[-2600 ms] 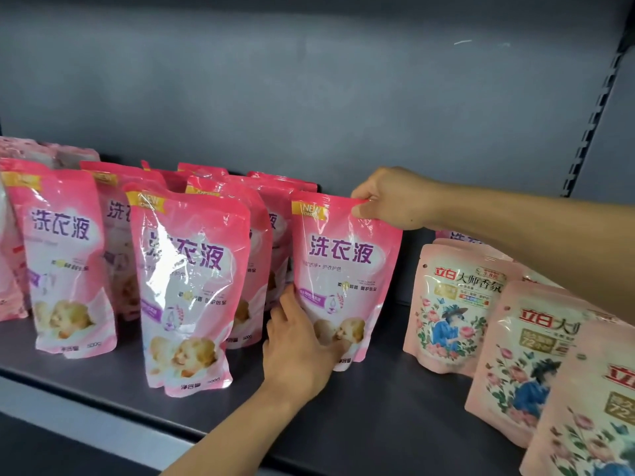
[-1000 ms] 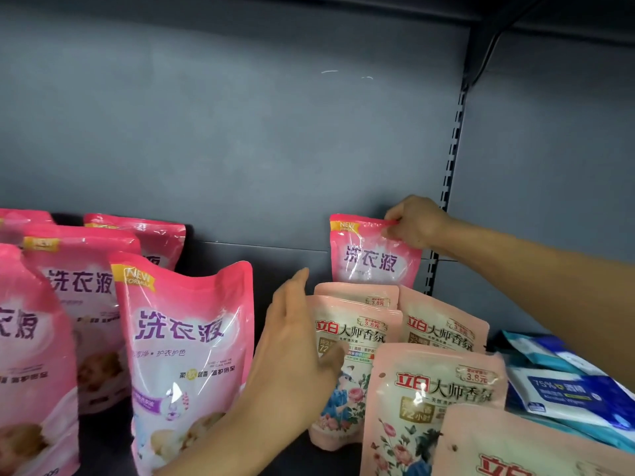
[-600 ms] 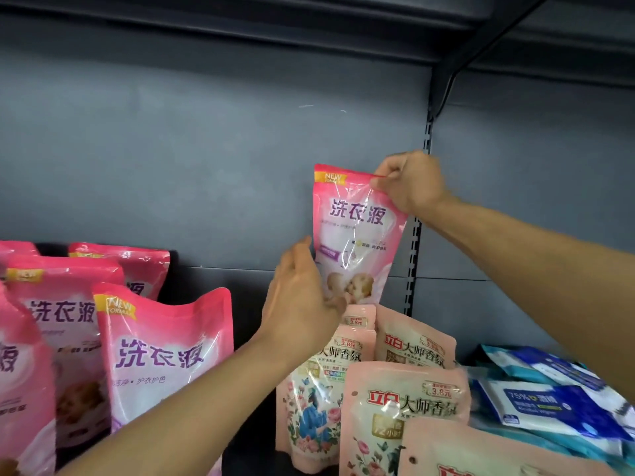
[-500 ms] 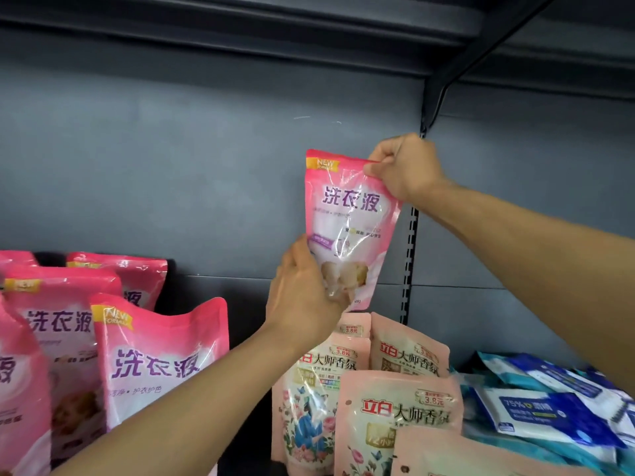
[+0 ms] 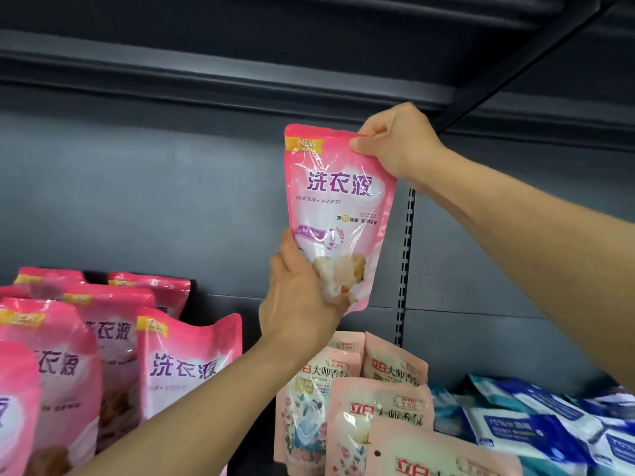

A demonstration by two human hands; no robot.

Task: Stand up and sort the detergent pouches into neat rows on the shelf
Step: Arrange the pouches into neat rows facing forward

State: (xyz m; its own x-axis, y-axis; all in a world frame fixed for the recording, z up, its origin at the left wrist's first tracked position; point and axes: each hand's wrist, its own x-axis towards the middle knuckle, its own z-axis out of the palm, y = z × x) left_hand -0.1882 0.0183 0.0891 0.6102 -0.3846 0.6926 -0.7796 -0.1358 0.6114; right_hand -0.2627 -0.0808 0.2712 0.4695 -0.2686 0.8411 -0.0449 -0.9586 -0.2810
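Observation:
A bright pink detergent pouch (image 5: 338, 201) hangs upright in the air before the grey back panel, above the other stock. My right hand (image 5: 398, 142) pinches its top right corner. My left hand (image 5: 299, 300) grips its bottom left part, fingers curled round the base. Several matching bright pink pouches (image 5: 187, 362) stand in rows at the lower left. Pale pink floral pouches (image 5: 378, 407) stand in a row below the lifted pouch.
Blue and white wipe packs (image 5: 536, 427) lie at the lower right. A slotted upright (image 5: 407, 266) runs down the back panel just right of the lifted pouch. The upper shelf's underside (image 5: 240, 70) and a diagonal bracket (image 5: 515, 63) hang overhead.
Both hands have lifted the bright pink pouch from behind the floral pouches, up along the back panel. My left hand went from touching the floral pouches to gripping the pouch's bottom.

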